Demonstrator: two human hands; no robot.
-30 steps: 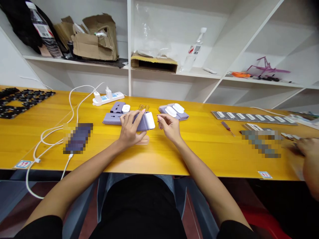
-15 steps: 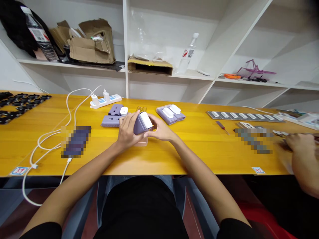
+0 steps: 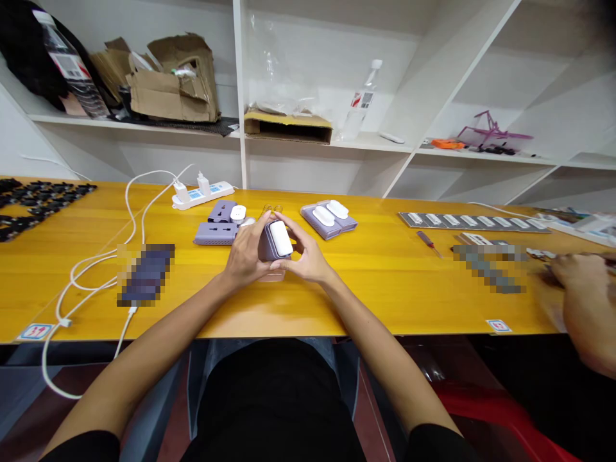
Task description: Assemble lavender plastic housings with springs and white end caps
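My left hand (image 3: 244, 253) and my right hand (image 3: 308, 258) are closed around a purple casing with a white rounded end (image 3: 282, 239). It is held just above the table, white end tilted up and toward me; fingers hide much of its sides. Beneath it, a clear pinkish plastic piece (image 3: 274, 276) partly shows. To the left of my hands lie purple housings with slots (image 3: 215, 233) and a white round plug-like part (image 3: 237, 214). Small clear amber-tinted rings (image 3: 272, 209) show behind my fingers. Two purple casings with white oval tops (image 3: 332, 221) rest on the right.
A white power strip (image 3: 204, 195) stands behind, its cable looping beside a blurred phone (image 3: 148, 274). A screwdriver (image 3: 428, 243) and a strip of white parts (image 3: 474, 222) lie right. A co-worker's hand (image 3: 584, 282) is at the far right. Shelves (image 3: 289, 163) rise behind the table.
The purple casing has turned a little in my hands, its white end now more upright. My right hand's fingers have shifted around its side. The view has moved slightly.
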